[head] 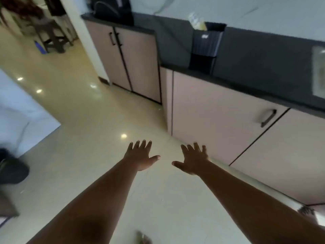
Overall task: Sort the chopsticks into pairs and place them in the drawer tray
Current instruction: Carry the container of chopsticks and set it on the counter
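My left hand (140, 155) and my right hand (193, 159) are stretched out in front of me over the pale floor, palms down. The fingers of both are spread and neither holds anything. A gap about a hand wide separates them. No chopsticks and no drawer tray show anywhere in the view. The cabinet front (219, 117) to the right of my right hand is closed; its dark handle (268, 118) sits near its upper right corner.
A dark countertop (255, 67) runs across the right, with a black appliance (204, 48) standing on it. A second cabinet (130, 60) with two closed doors stands further back. A white counter corner (21, 117) juts in at left. A dark stool (51, 32) is at far left.
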The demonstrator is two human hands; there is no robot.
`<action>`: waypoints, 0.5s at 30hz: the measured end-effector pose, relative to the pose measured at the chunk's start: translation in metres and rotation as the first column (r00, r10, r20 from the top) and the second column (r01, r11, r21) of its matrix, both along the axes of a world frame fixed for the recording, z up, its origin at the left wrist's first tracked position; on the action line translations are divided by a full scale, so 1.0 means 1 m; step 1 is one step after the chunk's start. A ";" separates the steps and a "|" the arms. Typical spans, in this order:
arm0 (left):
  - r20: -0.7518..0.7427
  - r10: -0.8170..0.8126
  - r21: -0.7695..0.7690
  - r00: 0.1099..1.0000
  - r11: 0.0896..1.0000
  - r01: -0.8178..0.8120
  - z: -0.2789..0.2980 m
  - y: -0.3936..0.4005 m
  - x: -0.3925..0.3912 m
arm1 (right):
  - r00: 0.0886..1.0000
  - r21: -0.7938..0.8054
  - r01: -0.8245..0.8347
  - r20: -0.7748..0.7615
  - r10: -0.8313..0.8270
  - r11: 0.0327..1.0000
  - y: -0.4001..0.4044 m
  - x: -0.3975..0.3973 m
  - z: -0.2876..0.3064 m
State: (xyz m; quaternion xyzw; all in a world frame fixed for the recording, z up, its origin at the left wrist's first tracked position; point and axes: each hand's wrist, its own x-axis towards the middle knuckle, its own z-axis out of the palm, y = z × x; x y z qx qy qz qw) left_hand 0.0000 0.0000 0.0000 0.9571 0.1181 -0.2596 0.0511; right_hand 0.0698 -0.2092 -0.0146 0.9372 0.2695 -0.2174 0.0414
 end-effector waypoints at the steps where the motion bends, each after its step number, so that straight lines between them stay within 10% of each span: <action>1: 0.021 -0.041 0.004 0.999 0.999 0.041 0.002 -0.004 0.019 | 1.000 0.006 0.028 0.011 -0.028 1.000 -0.007 0.012 0.004; 15: 0.424 -0.217 -0.041 0.879 0.965 0.257 0.098 0.023 0.361 | 0.842 0.355 0.349 0.287 -0.456 0.867 0.001 0.284 0.137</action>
